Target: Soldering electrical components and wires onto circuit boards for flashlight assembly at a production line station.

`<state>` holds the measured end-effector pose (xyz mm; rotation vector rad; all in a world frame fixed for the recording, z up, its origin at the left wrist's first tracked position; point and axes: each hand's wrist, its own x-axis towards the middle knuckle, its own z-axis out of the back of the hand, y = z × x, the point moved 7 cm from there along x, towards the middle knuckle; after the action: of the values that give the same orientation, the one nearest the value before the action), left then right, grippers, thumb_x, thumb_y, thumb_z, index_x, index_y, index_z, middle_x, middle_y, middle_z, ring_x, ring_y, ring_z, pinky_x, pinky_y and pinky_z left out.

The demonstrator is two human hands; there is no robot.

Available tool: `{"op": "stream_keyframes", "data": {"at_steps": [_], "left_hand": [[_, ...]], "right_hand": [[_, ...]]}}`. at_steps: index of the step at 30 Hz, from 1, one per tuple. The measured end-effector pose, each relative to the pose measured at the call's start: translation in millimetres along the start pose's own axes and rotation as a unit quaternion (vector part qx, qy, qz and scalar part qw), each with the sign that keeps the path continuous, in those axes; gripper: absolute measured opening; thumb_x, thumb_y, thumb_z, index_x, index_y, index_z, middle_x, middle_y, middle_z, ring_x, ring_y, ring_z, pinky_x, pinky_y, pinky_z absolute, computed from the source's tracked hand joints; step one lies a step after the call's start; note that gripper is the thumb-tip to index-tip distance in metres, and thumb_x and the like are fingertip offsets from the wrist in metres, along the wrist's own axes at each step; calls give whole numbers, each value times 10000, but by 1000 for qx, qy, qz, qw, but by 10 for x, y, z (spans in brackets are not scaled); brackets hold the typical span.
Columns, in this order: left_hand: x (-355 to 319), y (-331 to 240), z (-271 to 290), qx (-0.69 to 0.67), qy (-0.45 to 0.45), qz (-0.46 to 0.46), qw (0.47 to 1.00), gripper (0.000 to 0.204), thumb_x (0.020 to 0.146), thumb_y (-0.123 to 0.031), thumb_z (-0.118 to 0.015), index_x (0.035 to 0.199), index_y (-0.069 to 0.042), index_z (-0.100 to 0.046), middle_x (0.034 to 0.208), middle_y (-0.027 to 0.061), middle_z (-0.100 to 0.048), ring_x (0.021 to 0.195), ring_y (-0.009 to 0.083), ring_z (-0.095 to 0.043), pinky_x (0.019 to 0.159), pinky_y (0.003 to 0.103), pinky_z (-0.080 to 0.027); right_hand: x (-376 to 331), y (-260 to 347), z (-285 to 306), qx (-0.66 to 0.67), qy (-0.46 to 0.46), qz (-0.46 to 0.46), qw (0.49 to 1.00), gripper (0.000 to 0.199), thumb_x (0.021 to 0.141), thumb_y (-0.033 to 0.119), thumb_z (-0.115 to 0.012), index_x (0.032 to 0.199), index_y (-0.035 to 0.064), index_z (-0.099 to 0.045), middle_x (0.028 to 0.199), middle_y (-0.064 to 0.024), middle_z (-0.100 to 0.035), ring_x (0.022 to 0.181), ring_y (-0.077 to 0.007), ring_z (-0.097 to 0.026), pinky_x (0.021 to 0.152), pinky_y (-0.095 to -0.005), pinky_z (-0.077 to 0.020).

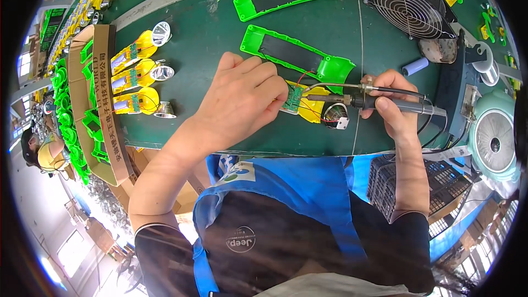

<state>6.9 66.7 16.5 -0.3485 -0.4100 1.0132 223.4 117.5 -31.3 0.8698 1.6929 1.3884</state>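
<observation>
The right hand [397,102] grips a soldering iron [357,100] — tip at a green circuit board [293,98]; the left hand [240,96] curls beside it — its grip I cannot tell.

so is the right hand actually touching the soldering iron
Touching. The head view shows the right hand gripping the soldering iron, with the thumb pressed against its handle.

The left hand [245,96] seemingly pinches; the right hand [401,124] grips pen-style.
</observation>
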Motion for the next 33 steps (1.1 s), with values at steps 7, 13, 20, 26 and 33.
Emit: {"op": "stream_keyframes", "data": {"at_steps": [7,13,20,26,33], "left_hand": [[21,70,224,-73,-3,-7,997,200,730,-65,-714,922,-84,-662,889,38,-609,804,218,-600,659,336,-399],[571,426,169,106,-5,-13,994,287,677,-146,-769,889,-99,-581,923,57,-503,940,256,-510,801,372,-371],[-25,139,397,85,-27,-73,993,513,594,-302,-797,990,-91,-550,1058,94,-540,1066,305,-501,928,481,-370],[-500,174,300,2,-78,-14,997,512,642,-166,-804,1047,-84,-501,1082,114,-583,986,318,-565,881,424,-412],[70,920,892,-208,-209,182,938,511,701,-32,-786,1051,-44,-413,922,62,-456,899,167,-504,862,300,-441]], "right_hand": [[0,227,147,13,-64,139,988,379,869,288,-669,1027,-6,-489,797,-123,-632,687,-157,-615,680,-269,-481],[430,562,-134,-94,-98,263,955,309,935,218,-600,1132,41,-440,928,-113,-664,912,-176,-625,806,-295,-461],[713,378,-229,-122,-67,316,939,349,875,3,-625,1151,53,-418,994,-120,-639,1007,-208,-629,870,-331,-502],[1123,350,-312,-330,-108,319,882,339,809,100,-715,1078,106,-510,833,-122,-609,756,-304,-626,670,-360,-498],[177,88,-59,-312,-130,245,909,373,838,68,-684,1117,92,-437,732,-102,-641,629,-175,-635,562,-329,-497]]}}
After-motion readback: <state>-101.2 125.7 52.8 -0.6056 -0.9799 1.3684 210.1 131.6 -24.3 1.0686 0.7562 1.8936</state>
